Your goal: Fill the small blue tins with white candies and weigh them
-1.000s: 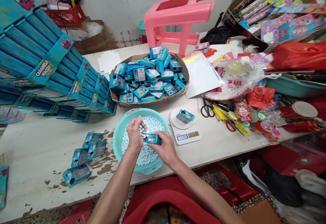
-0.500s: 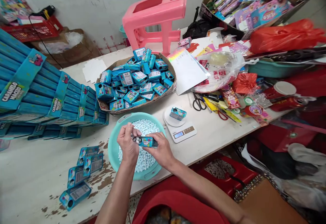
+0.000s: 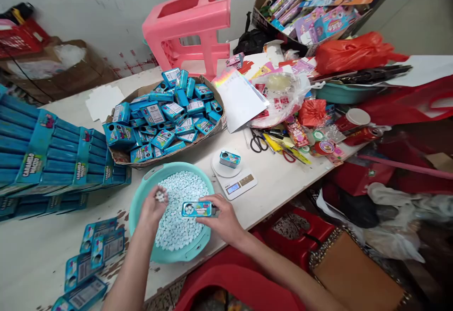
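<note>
My right hand (image 3: 222, 217) grips a small blue candy box (image 3: 198, 208) above a turquoise basin (image 3: 136, 211). White candies show in the round hole at the box's left end. Over the basin's left side, my left hand (image 3: 154, 205) is curled around several small white candies (image 3: 161, 197). Pale candies (image 3: 180, 233) cover the bottom of the basin. Just right of it, another blue box (image 3: 230, 158) lies on a small white kitchen scale (image 3: 241, 186) with a lit display. Several more boxes (image 3: 85, 268) with round holes lie on the table at lower left.
Behind the basin, a cardboard tray (image 3: 193, 146) is heaped with blue boxes. Stacked blue display cartons (image 3: 31, 164) stand at left. A pink stool (image 3: 191, 16) lies at the back. Scissors (image 3: 259, 142), papers (image 3: 242, 103) and bags crowd the right. A red chair (image 3: 240, 285) is in front.
My left hand has pulled away leftward from the box's hole, with candies in its fingers. My right hand still holds the box over the basin. The camera view has shifted right.
</note>
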`<move>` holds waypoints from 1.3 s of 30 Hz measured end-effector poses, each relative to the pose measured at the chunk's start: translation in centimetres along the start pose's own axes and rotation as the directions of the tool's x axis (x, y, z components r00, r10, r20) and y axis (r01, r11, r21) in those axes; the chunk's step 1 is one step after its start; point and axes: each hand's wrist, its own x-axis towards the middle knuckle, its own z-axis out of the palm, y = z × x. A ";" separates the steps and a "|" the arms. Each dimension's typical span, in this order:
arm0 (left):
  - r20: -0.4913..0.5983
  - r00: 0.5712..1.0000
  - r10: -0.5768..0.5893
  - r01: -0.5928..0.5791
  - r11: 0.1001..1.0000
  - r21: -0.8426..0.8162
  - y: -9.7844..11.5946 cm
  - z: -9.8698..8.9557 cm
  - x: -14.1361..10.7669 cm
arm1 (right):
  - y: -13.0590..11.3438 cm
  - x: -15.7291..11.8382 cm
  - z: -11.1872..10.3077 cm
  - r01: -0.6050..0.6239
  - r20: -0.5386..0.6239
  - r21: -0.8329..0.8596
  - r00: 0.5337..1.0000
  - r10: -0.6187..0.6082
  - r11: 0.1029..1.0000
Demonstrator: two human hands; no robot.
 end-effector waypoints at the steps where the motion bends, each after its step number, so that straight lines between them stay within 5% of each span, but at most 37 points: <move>1: 0.002 0.997 -0.080 0.080 0.996 0.047 -0.7 -0.3 0.4 | -0.1 -0.6 -0.8 -0.023 -0.015 0.017 1.000 0.024 1.000; 5: 0.191 0.971 -0.145 0.095 0.964 0.250 -2.4 1.7 -0.4 | 0.7 -2.8 -4.4 -0.095 -0.106 0.040 0.989 0.098 0.995; 11: 0.577 0.817 -0.023 -0.347 0.779 0.523 -1.4 13.0 -0.3 | 3.4 -3.4 -9.1 -0.194 -0.206 0.012 0.959 0.192 0.981; 13: 0.635 0.772 0.021 -0.501 0.634 0.589 -1.5 16.7 1.0 | 4.0 -3.2 -10.4 -0.224 -0.232 0.020 0.947 0.222 0.974; 16: 0.696 0.715 0.063 -0.683 0.275 0.677 -2.1 20.4 3.2 | 4.9 -2.9 -11.9 -0.259 -0.276 0.030 0.926 0.257 0.965; 19: 0.732 0.676 0.089 -0.734 -0.007 0.679 -2.7 21.9 4.2 | 5.8 -2.9 -12.9 -0.283 -0.312 0.056 0.906 0.286 0.957; 28: 0.824 0.567 -0.009 -0.786 -0.304 0.538 -3.7 22.2 1.8 | 6.8 -2.4 -13.8 -0.321 -0.341 0.103 0.878 0.337 0.941; 31: 0.834 0.551 0.023 -0.787 -0.319 0.528 -3.8 22.1 1.6 | 6.9 -2.3 -13.7 -0.323 -0.335 0.120 0.877 0.345 0.939; 34: 0.834 0.548 0.065 -0.805 -0.231 0.546 -3.6 22.1 1.9 | 7.1 -2.5 -13.6 -0.337 -0.342 0.131 0.867 0.361 0.932; 36: 0.802 0.588 0.103 -0.801 -0.066 0.595 -3.2 22.0 2.1 | 7.2 -2.6 -13.8 -0.340 -0.362 0.124 0.859 0.362 0.932; 39: 0.701 0.697 0.152 -0.707 0.308 0.636 -2.2 20.6 1.9 | 7.3 -3.1 -14.1 -0.332 -0.404 0.120 0.845 0.352 0.936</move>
